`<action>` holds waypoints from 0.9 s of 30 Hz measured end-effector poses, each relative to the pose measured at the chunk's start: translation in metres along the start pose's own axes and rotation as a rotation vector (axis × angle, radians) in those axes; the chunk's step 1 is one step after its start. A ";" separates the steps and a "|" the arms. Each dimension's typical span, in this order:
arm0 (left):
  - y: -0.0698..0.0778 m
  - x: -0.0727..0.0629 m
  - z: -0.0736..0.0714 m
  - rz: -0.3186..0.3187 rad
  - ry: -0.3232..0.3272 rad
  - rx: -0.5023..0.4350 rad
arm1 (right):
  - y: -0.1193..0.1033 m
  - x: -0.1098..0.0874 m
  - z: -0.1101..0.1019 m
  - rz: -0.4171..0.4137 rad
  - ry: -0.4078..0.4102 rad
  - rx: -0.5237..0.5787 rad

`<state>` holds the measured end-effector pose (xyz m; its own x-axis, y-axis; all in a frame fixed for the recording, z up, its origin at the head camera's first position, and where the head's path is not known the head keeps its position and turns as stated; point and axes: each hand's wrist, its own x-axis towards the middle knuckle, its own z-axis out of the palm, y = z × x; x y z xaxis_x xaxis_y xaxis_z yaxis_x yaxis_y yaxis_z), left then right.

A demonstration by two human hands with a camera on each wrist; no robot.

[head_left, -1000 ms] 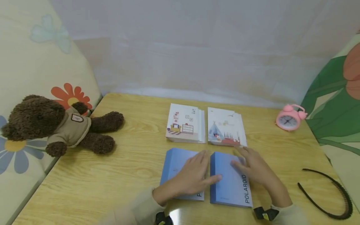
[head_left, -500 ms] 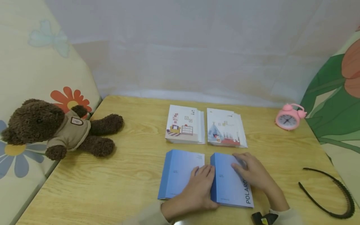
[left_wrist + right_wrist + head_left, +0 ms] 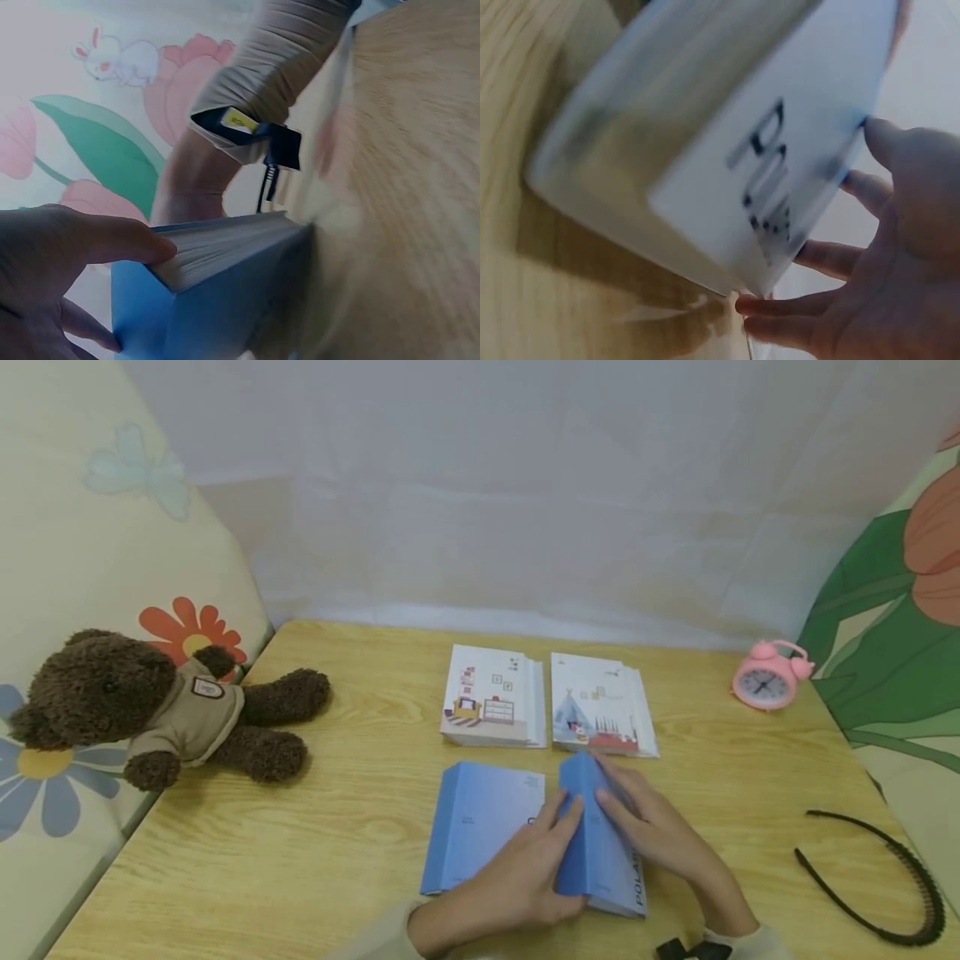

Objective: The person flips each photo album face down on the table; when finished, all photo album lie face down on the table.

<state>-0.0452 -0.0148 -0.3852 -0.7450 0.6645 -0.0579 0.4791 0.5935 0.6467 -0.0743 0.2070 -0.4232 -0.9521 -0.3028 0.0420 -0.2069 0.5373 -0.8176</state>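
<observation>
Both hands hold a thick blue photo album (image 3: 613,868) lettered POLAROID, its spine side tilted up from the wooden table. My left hand (image 3: 517,877) grips it from the left, fingers against the spine; in the left wrist view the thumb (image 3: 150,244) presses on the page edges. At the far end, my right hand (image 3: 660,827) holds the cover side. The right wrist view shows its fingertips along the cover's edge (image 3: 810,202). A second blue album (image 3: 487,818) lies flat to the left, partly behind my left hand.
Two stacks of white illustrated booklets, the left stack (image 3: 487,697) and the right stack (image 3: 600,706), lie beyond the albums. A brown teddy bear (image 3: 187,710) lies at left. On the right are a pink alarm clock (image 3: 765,681) and a black headband (image 3: 926,885).
The right album has gone from lying flat to tilted, spine side up. My left hand has moved from over the left album to the right album's spine; my right hand has shifted slightly left.
</observation>
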 end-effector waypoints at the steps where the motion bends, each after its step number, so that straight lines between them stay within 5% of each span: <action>1: 0.002 -0.001 -0.003 0.010 0.002 0.001 | -0.001 0.000 0.000 0.001 -0.008 0.026; 11: 0.016 0.009 -0.013 0.208 0.022 0.207 | 0.000 -0.005 -0.005 0.035 -0.016 0.440; 16: 0.020 0.012 -0.012 0.215 0.021 0.260 | 0.000 -0.005 -0.008 0.019 -0.017 0.484; 27: -0.003 0.014 0.004 0.143 0.039 -0.096 | -0.002 -0.002 -0.012 -0.052 -0.018 0.443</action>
<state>-0.0550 -0.0053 -0.3906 -0.6911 0.7196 0.0684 0.5362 0.4469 0.7161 -0.0750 0.2159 -0.4142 -0.9382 -0.3361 0.0827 -0.1342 0.1328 -0.9820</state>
